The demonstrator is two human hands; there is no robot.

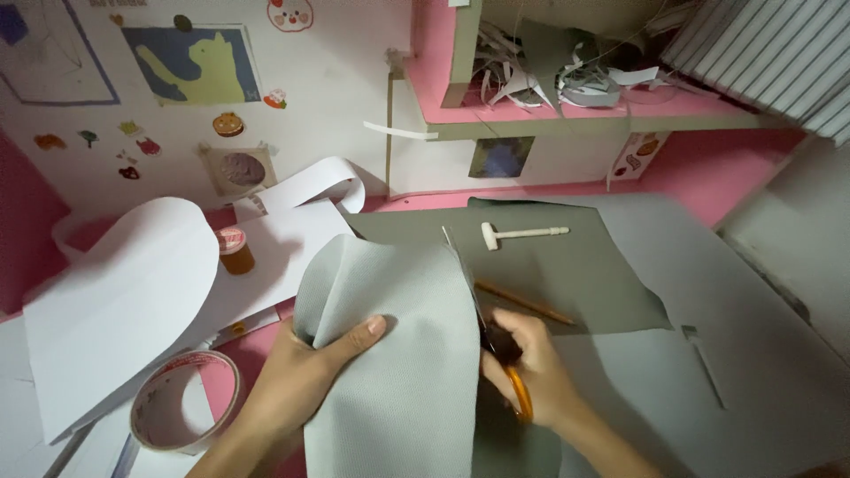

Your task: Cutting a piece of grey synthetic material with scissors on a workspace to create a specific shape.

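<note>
Two hands: left hand (305,372) grips grey sheet (398,354), right hand (531,372) works orange-handled scissors (496,332).

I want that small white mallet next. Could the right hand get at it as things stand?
Probably not at once: the right hand is shut on the scissors. The white mallet lies uncovered on the dark sheet beyond.

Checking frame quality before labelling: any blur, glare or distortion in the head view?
Head view: soft overall, wide-angle bending at the edges; even lighting, no glare; right hand on the orange-handled scissors is slightly smeared, left hand on the grey sheet sharper; tape roll is clear.
</note>
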